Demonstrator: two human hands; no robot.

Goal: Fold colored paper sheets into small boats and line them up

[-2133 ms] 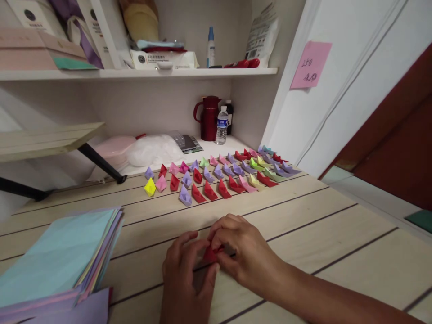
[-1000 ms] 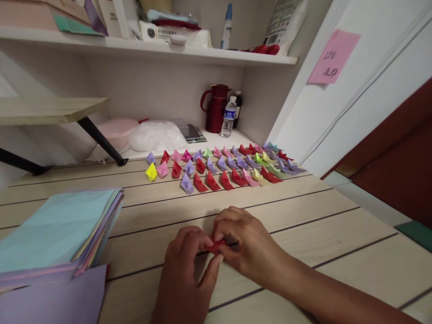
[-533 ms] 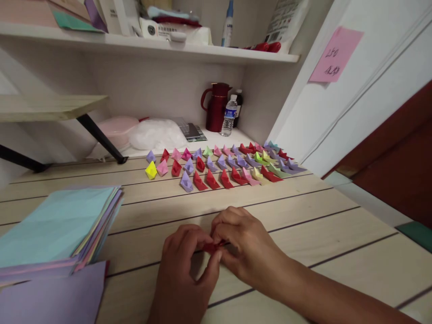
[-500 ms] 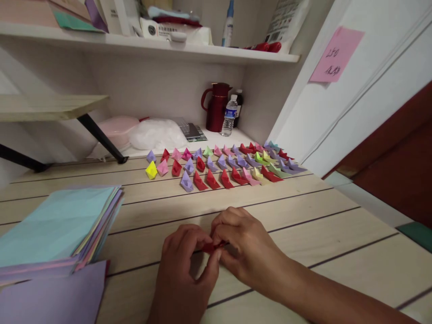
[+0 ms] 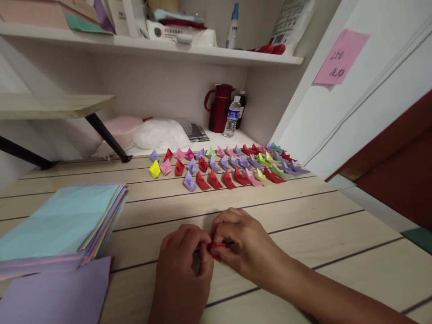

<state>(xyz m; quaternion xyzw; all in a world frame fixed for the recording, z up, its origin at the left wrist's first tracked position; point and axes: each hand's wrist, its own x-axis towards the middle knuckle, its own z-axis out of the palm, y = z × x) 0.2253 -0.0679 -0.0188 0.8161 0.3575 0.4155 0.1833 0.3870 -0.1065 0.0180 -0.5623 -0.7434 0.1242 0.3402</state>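
A small folded piece of red paper [image 5: 216, 252] is pinched between my two hands above the tabletop, mostly covered by the fingers. My left hand [image 5: 185, 265] is closed, thumb and forefinger gripping the paper's left end. On its right side, my right hand [image 5: 243, 243] is closed too, with fingers and thumb pressed on the paper. Beyond the hands stand several folded paper boats in rows, among them a red boat [image 5: 215, 181], a purple boat [image 5: 189, 182] and a yellow boat [image 5: 155, 169].
To the left lies a stack of coloured paper [image 5: 60, 220], with a purple sheet [image 5: 57, 292] in front. At the back stand a dark red jug [image 5: 220, 108] and a water bottle [image 5: 232, 118]. A black bracket leg [image 5: 108, 137] supports a small wooden shelf [image 5: 50, 105].
My left thumb has moved up against the forefinger, and more of the red paper's right part shows. The whole view has shifted slightly, so the surroundings sit a little further right.
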